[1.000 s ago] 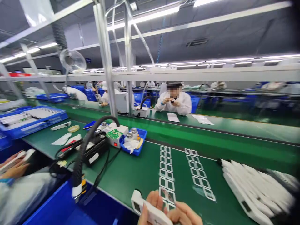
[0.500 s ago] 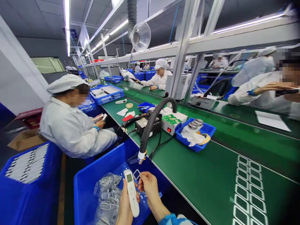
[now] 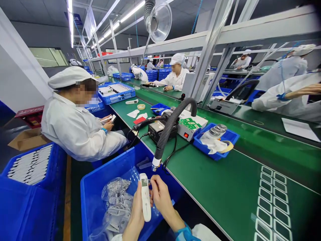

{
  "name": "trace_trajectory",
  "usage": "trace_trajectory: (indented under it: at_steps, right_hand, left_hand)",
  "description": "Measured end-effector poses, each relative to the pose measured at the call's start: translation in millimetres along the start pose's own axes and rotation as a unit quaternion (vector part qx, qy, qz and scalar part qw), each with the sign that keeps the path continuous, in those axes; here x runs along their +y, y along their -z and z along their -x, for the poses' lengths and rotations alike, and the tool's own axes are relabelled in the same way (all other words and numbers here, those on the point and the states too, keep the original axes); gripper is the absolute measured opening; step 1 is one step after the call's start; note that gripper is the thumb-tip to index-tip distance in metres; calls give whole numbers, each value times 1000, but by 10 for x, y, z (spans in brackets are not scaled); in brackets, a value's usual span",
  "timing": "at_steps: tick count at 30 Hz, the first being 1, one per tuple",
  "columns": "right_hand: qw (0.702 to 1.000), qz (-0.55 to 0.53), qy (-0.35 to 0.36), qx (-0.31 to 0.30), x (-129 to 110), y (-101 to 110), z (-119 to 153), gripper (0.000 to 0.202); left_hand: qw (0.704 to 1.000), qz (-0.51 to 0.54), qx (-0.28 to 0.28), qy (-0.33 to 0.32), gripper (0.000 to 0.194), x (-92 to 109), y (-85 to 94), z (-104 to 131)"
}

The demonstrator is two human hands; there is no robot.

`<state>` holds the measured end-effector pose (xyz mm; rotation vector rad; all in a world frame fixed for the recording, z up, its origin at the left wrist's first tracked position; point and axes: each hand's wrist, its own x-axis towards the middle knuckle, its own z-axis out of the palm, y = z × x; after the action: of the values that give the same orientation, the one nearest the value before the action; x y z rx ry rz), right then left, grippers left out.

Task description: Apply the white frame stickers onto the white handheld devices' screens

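A slim white handheld device (image 3: pixel 145 204) with a small grey screen stands nearly upright in my left hand (image 3: pixel 136 209), whose fingers wrap round it. Beside the screen, my right hand (image 3: pixel 161 197) is closed in a pinch on a thin frame (image 3: pixel 148 181). Only a bit of that frame shows at the device's edge; my fingers hide the rest. Both hands are over a large blue bin (image 3: pixel 84 197) that holds clear bags of grey and white parts (image 3: pixel 119 204). Just above the device hangs the nozzle of a black flexible hose (image 3: pixel 163 140).
Rows of white rectangular frames (image 3: pixel 273 197) lie on the green bench (image 3: pixel 213 187). A blue tray (image 3: pixel 232 142) holds tape and a jar, near a box with green circuit boards (image 3: pixel 188 124). A co-worker (image 3: pixel 72 124) sits at left, near a bin of white parts (image 3: pixel 30 164).
My right hand has brought the square frame left against the device's screen end; before, it was held apart beside it. The device is turned more upright. The camera view has shifted slightly.
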<state>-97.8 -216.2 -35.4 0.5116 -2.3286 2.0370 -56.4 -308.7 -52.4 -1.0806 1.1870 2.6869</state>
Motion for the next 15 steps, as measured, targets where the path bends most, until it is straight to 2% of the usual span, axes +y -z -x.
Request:
trace_trajectory:
  at_steps: [3, 7, 12, 15]
  right_hand:
    - [999, 9, 20, 29, -53, 124, 36, 25]
    - [997, 3, -19, 74, -171, 461, 276, 24]
    - [986, 12, -86, 141, -426, 1006, 862, 27]
    - [969, 23, -144, 199, -576, 1316, 1253, 29]
  left_hand:
    - [1000, -22, -18, -5, 51, 2, 0, 15]
    - [999, -35, -39, -9, 59, -46, -21, 56]
    - [998, -34, -49, -4, 57, -172, -46, 96]
    - [997, -49, -57, 10, 56, -289, -70, 194]
